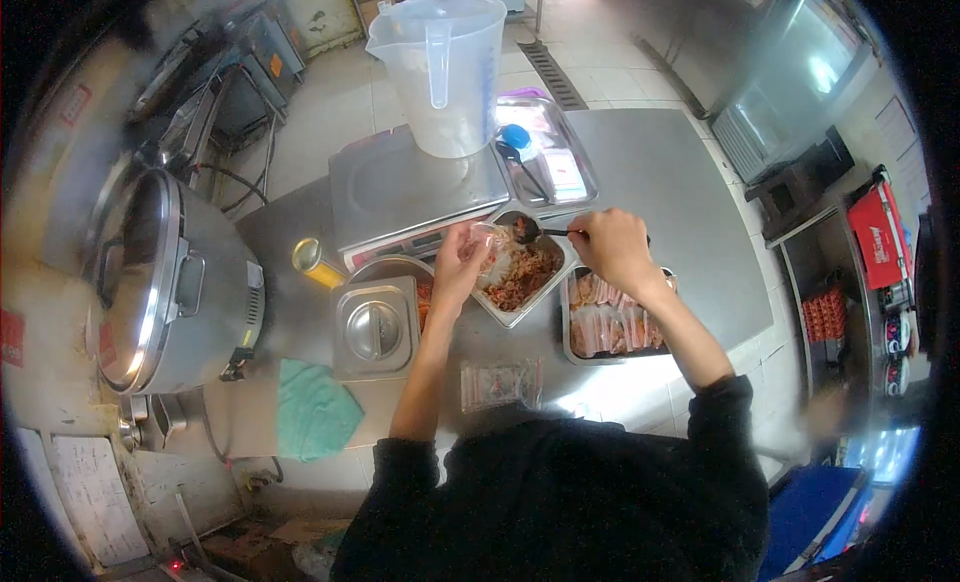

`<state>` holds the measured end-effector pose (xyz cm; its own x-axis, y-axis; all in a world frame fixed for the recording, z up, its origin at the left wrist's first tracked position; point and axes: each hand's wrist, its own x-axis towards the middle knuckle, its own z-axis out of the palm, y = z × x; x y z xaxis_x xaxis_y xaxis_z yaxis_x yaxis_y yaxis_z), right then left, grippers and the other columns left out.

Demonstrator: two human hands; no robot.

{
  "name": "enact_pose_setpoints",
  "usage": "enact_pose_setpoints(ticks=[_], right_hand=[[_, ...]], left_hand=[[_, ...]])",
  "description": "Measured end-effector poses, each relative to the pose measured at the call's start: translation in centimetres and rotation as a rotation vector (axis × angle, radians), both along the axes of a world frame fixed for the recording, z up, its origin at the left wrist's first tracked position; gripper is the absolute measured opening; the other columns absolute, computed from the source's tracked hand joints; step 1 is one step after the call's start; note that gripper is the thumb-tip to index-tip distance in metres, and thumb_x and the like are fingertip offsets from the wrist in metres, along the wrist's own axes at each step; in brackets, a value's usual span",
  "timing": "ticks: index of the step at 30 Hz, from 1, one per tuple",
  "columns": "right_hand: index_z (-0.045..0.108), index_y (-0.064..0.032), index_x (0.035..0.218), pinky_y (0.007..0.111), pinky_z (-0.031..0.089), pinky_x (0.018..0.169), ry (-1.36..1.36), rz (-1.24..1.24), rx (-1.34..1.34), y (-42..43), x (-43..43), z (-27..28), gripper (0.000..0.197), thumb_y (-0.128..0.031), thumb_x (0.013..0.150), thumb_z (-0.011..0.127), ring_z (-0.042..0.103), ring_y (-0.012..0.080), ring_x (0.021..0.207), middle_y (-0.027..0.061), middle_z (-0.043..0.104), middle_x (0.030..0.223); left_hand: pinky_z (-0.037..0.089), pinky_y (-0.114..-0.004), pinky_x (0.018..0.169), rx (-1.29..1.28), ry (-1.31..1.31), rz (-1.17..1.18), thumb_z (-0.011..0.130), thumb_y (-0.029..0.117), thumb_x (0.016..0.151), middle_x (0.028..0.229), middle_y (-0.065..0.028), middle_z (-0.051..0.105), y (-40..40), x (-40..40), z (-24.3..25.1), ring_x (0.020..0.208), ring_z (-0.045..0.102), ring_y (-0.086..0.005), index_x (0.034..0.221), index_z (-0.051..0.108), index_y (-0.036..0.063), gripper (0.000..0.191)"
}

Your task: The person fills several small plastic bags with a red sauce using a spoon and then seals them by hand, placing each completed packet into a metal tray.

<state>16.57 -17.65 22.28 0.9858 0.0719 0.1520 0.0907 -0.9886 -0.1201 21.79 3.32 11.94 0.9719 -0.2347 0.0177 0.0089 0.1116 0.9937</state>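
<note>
My left hand [455,271] holds a small clear plastic bag [482,244] over the left side of a steel food pan [511,312]. Reddish-brown chopped food [529,278] lies in the pan. My right hand [615,248] grips the handle of a black spoon [527,229], whose bowl carries some food close to the bag's mouth. Right of the pan, partly under my right forearm, a steel tray [576,355] holds several filled clear bags [611,331]. A stack of flat clear bags [499,385] lies near the table's front edge.
A steel scale [420,184] carries a large plastic measuring jug [442,72]. Behind the pan stands a steel tray [589,177] with containers. To the left are a lidded steel pan [375,331], a yellow can [319,263], a green cloth [315,409] and a large lidded cooker [180,282].
</note>
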Motion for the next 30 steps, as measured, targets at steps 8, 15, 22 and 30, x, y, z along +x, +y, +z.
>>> enact_pose_setpoints(ticks=[8, 15, 22, 30], right_hand=[[0.067, -0.0083, 0.087, 0.037, 0.048, 0.056, -0.319, 0.003, 0.307, 2.7, -2.3, -0.1, 0.013, -0.009, 0.075, 0.063, 0.060, 0.0269, 0.066, 0.0074, 0.059, 0.073], [0.067, -0.0077, 0.086, 0.035, 0.047, 0.055, -0.419, 0.052, 0.255, 3.0, -2.7, 0.8, 0.010, -0.009, 0.077, 0.063, 0.060, 0.0254, 0.065, 0.0057, 0.061, 0.076], [0.068, -0.0084, 0.086, 0.038, 0.049, 0.056, -0.322, -0.084, 0.272, 2.3, -2.3, 0.3, 0.012, -0.014, 0.077, 0.062, 0.061, 0.0279, 0.065, 0.0072, 0.062, 0.077], [0.068, -0.0100, 0.088, 0.034, 0.048, 0.057, -0.138, -0.118, 0.335, 1.9, -0.4, -6.6, 0.017, -0.023, 0.081, 0.061, 0.063, 0.0252, 0.066, 0.0110, 0.065, 0.076]], left_hand=[[0.042, -0.026, 0.082, -0.090, 0.030, 0.012, 0.057, 0.013, 0.088, 0.104, -0.0059, 0.057, -0.1, 0.5, -0.5, 0.096, 0.054, -0.0129, 0.115, 0.046, 0.0045, 0.030], [0.043, -0.026, 0.082, -0.222, -0.021, 0.051, 0.055, 0.011, 0.089, 0.108, -0.0070, 0.056, -1.0, 0.4, 0.4, 0.095, 0.055, -0.0124, 0.117, 0.043, 0.0049, 0.032], [0.042, -0.027, 0.084, -0.261, -0.006, 0.053, 0.056, 0.012, 0.088, 0.107, -0.0083, 0.055, -0.3, 0.4, 0.5, 0.098, 0.053, -0.0137, 0.116, 0.041, 0.0043, 0.032], [0.038, -0.027, 0.090, -0.388, 0.028, 0.119, 0.052, 0.014, 0.091, 0.112, -0.0088, 0.053, -1.9, -0.1, -0.5, 0.105, 0.050, -0.0153, 0.112, 0.041, 0.0035, 0.026]])
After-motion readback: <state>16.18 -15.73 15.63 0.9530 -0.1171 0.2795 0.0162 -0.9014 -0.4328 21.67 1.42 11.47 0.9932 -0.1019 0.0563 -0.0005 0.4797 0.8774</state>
